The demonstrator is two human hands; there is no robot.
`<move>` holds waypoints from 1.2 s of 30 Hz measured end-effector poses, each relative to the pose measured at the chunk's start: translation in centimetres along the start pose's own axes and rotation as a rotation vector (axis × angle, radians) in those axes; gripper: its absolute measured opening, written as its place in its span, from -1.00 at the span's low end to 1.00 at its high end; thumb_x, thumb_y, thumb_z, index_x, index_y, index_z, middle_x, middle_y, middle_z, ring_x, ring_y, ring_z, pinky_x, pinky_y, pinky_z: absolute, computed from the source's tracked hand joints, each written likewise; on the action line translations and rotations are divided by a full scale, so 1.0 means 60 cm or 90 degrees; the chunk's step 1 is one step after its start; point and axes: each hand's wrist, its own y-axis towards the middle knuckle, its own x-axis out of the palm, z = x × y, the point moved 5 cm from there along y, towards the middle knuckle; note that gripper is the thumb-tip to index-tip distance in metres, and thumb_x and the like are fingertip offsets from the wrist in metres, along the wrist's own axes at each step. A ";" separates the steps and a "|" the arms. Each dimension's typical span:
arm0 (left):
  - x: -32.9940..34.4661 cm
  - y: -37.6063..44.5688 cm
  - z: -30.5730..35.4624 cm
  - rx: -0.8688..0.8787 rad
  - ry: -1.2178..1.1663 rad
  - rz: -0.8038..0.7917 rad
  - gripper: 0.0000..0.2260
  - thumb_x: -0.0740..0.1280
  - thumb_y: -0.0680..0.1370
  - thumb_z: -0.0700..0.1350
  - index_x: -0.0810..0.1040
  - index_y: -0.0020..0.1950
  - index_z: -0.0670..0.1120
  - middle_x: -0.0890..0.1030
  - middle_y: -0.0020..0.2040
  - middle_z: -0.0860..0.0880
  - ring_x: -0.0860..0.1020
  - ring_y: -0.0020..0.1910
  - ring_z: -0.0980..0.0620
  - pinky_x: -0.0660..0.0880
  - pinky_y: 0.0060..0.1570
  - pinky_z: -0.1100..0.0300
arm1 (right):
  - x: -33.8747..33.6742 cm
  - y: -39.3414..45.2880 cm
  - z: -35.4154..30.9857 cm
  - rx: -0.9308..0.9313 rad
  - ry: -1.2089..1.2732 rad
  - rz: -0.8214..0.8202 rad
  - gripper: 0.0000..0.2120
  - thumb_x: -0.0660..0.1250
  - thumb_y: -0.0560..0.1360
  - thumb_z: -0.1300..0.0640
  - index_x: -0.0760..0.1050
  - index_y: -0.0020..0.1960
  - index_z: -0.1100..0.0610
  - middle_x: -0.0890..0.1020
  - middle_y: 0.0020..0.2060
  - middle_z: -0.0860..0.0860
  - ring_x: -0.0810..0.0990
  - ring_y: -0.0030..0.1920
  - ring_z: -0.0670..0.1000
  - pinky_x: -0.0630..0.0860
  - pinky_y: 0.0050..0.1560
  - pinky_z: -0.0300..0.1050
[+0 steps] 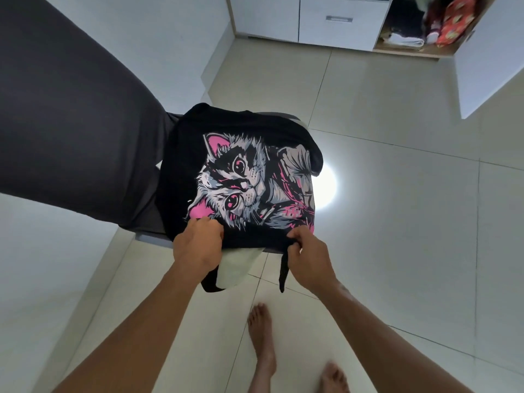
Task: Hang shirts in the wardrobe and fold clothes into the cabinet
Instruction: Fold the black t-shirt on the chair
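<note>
Tiled floor [382, 194]: left hand [195, 245] and right hand [309, 256] pinch black cat-print cotton T-shirt [241, 177]; uneven pull could skew the fold.

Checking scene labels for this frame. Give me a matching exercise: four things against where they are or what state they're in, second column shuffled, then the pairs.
Things:
1. black cat-print T-shirt
2. left hand
3. dark grey cloth
4. folded clothes

Place or state:
A. stacked in the open cabinet compartment, top right
B. spread over the stool, print facing up
C. draped from upper left down to the stool
D. pinching the shirt's near edge, left of the right hand

Pairs: 1-B, 2-D, 3-C, 4-A
</note>
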 end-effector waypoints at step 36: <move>-0.156 0.231 -0.085 0.001 0.233 -0.052 -0.75 0.23 0.51 -0.31 0.54 0.05 0.00 0.54 -0.15 -0.02 0.53 -0.15 -0.06 0.39 0.08 0.00 | -0.113 0.204 0.032 0.104 -0.146 -0.122 -0.58 0.34 0.50 -0.26 0.53 -0.36 0.03 0.56 -0.46 -0.09 0.53 -0.44 -0.12 0.38 -0.35 -0.31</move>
